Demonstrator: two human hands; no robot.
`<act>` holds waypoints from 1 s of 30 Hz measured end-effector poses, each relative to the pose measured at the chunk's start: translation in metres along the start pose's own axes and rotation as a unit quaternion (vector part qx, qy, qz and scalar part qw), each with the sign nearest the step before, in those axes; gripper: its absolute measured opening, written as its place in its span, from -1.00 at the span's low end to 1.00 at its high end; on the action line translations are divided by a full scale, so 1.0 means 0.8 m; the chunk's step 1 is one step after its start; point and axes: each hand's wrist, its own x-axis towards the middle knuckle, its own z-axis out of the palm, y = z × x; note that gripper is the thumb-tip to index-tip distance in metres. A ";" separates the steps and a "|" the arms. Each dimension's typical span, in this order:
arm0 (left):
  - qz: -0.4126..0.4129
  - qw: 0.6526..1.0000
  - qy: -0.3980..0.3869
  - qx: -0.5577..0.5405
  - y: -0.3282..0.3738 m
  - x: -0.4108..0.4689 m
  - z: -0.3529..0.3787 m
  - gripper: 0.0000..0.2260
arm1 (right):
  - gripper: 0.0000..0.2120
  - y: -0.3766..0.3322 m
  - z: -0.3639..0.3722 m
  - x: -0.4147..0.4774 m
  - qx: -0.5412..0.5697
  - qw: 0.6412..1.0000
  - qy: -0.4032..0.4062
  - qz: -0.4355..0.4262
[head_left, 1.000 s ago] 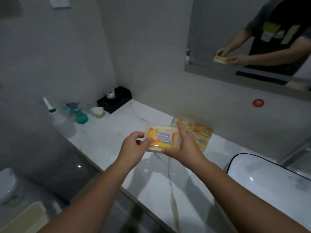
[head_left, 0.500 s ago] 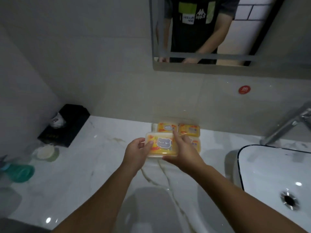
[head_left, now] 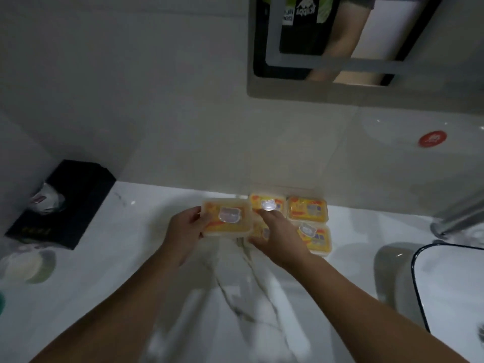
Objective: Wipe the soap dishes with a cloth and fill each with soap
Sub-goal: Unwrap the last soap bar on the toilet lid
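Observation:
My left hand holds a yellow plastic-wrapped soap box by its left end, just above the white marble counter. My right hand lies over a cluster of more yellow soap boxes against the wall: one at the back, one back right, one front right. Another box sits between its thumb and fingers; blur hides whether it is gripped. A pale round soap dish stands at the left. No cloth is visible.
A black tissue box sits in the left corner. The white basin with a dark rim and a chrome faucet fill the right. A mirror hangs above, and a red sticker is on the wall.
My right hand has let go of the held box and moved right onto the cluster. The left hand keeps the box. The view has swung right and closer to the wall.

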 end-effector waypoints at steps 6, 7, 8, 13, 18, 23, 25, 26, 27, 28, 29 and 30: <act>-0.006 0.998 -0.040 0.054 -0.041 0.106 -0.024 -0.86 | -0.42 0.005 0.041 0.058 -0.048 0.997 0.005 0.054; -0.006 0.997 -0.044 0.059 -0.048 0.118 -0.025 -0.88 | -0.42 0.004 0.047 0.065 -0.054 0.997 -0.002 0.055; -0.004 0.997 -0.047 0.063 -0.054 0.130 -0.025 -0.89 | -0.43 0.003 0.053 0.074 -0.063 0.997 -0.002 0.053; 0.007 0.995 -0.065 0.082 -0.083 0.170 -0.014 -0.94 | -0.58 0.000 0.096 0.111 -0.098 0.995 0.000 0.037; 0.034 0.989 -0.042 0.137 -0.096 0.188 -0.002 -0.67 | -0.48 0.003 0.137 0.135 -0.157 0.987 -0.042 0.003; 0.074 0.964 0.001 0.256 -0.103 0.200 0.006 -0.66 | -0.40 0.015 0.140 0.140 -0.191 0.980 -0.044 0.031; 0.078 0.962 -0.003 0.263 -0.108 0.202 0.007 -0.65 | -0.41 0.018 0.140 0.139 -0.203 0.978 -0.039 0.019; 0.077 0.963 -0.006 0.259 -0.107 0.202 0.008 -0.66 | -0.43 0.018 0.138 0.140 -0.209 0.976 -0.050 0.022; 0.079 0.963 -0.006 0.256 -0.106 0.202 0.010 -0.68 | -0.47 0.018 0.137 0.141 -0.219 0.974 -0.057 0.029; 0.083 0.964 -0.004 0.253 -0.104 0.203 0.011 -0.72 | -0.51 0.018 0.134 0.142 -0.224 0.972 -0.062 0.038; 0.090 0.964 0.002 0.251 -0.103 0.204 0.012 -0.74 | -0.52 0.019 0.134 0.143 -0.228 0.972 -0.049 0.033; 0.091 0.964 0.005 0.252 -0.102 0.205 0.014 -0.75 | -0.52 0.020 0.134 0.143 -0.225 0.973 -0.040 0.031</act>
